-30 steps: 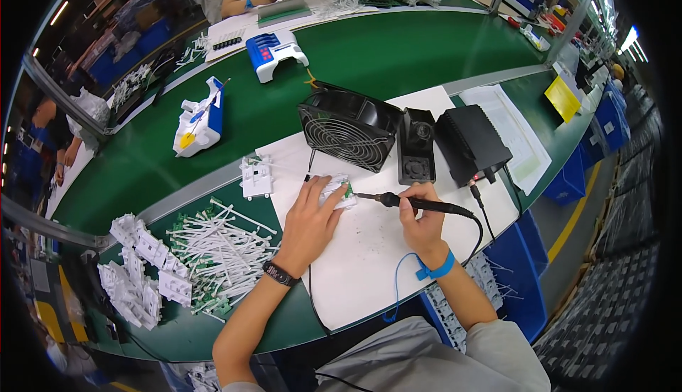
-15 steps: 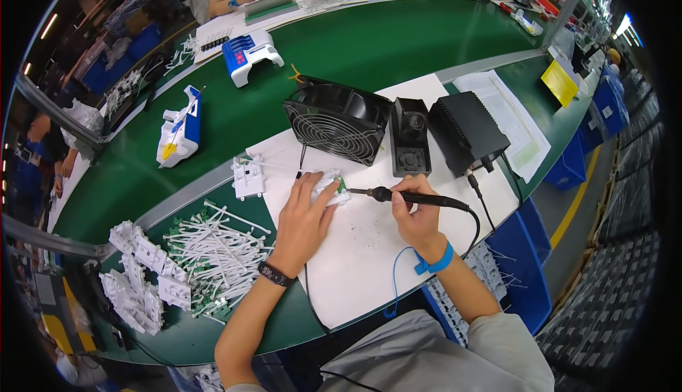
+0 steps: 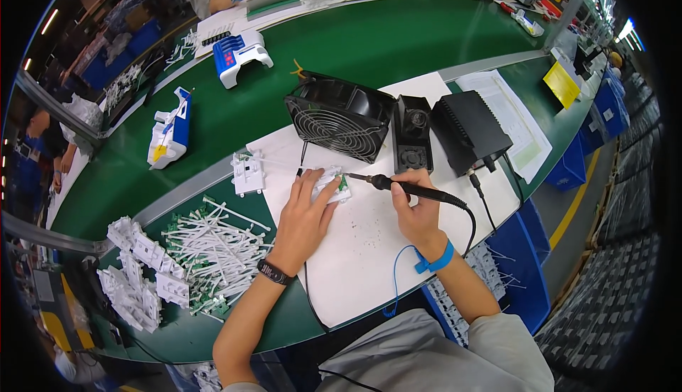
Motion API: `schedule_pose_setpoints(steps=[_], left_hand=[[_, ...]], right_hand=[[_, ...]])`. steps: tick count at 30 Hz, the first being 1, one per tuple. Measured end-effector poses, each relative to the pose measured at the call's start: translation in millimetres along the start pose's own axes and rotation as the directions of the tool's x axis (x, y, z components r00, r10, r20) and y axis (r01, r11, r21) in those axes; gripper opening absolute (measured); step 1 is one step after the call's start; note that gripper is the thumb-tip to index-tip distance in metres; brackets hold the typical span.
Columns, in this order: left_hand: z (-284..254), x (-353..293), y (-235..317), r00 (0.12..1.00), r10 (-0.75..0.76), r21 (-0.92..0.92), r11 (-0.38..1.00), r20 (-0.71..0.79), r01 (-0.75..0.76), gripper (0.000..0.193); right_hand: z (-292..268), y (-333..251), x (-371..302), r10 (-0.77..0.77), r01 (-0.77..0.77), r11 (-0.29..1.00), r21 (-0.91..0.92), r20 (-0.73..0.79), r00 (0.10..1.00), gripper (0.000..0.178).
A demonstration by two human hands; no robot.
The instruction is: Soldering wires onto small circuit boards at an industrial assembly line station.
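My left hand [image 3: 302,225] presses a small white plastic housing [image 3: 344,194] onto the white work sheet, fingers and thumb closed against it. A little green circuit board [image 3: 342,181] sits on that housing beside my fingertips. My right hand [image 3: 418,211] grips a soldering iron [image 3: 381,182] like a pen. Its tip points left, right by the board; whether it touches cannot be made out. Another white housing [image 3: 248,173] with a white cable lies just left of my left hand.
A black fan [image 3: 339,118], a black iron stand [image 3: 412,132] and a black power unit [image 3: 470,129] stand behind my hands. White cables with green boards [image 3: 217,250] and white housings [image 3: 135,285] are heaped at left. Blue-white casings [image 3: 241,58] lie on the green conveyor [image 3: 398,36]. A person sits opposite.
The soldering iron's tip has shifted slightly up toward the board's far edge. The blue-white casings have slid a little left along the conveyor. My left hand stays in place.
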State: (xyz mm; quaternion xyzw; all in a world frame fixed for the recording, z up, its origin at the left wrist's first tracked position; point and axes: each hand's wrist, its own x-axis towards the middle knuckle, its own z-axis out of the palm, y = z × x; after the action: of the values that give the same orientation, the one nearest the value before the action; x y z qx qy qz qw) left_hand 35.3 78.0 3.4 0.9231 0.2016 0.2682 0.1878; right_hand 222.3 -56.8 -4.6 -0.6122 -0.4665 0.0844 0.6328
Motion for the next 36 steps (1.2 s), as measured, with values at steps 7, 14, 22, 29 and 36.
schedule_pose_setpoints(steps=[7, 14, 22, 29, 36], left_hand=[[1, -1, -2, 1.000, 0.008, 0.018, 1.000, -0.006, -0.008, 0.047], [2, 0, 1, 1.000, -0.003, 0.032, 0.999, -0.002, 0.003, 0.047], [9, 3, 6, 1.000, 0.000, 0.203, 0.979, -0.031, 0.007, 0.051], [20, 9, 25, 0.997, -0.072, 0.327, 0.942, -0.024, 0.076, 0.056], [29, -5, 5, 0.995, -0.032, 0.297, 0.953, -0.099, 0.060, 0.046]], right_hand=[[2, -8, 2, 0.031, -0.031, 0.999, -0.008, 0.041, 0.999, 0.008], [0, -7, 2, 0.015, -0.013, 1.000, -0.027, 0.063, 0.998, 0.008], [-1, 1, -1, -0.046, 0.046, 0.999, 0.000, -0.072, 0.996, 0.013], [0, 5, -4, -0.110, 0.107, 0.994, -0.033, -0.121, 0.987, 0.015], [5, 3, -3, -0.145, 0.145, 0.989, -0.012, -0.128, 0.981, 0.015]])
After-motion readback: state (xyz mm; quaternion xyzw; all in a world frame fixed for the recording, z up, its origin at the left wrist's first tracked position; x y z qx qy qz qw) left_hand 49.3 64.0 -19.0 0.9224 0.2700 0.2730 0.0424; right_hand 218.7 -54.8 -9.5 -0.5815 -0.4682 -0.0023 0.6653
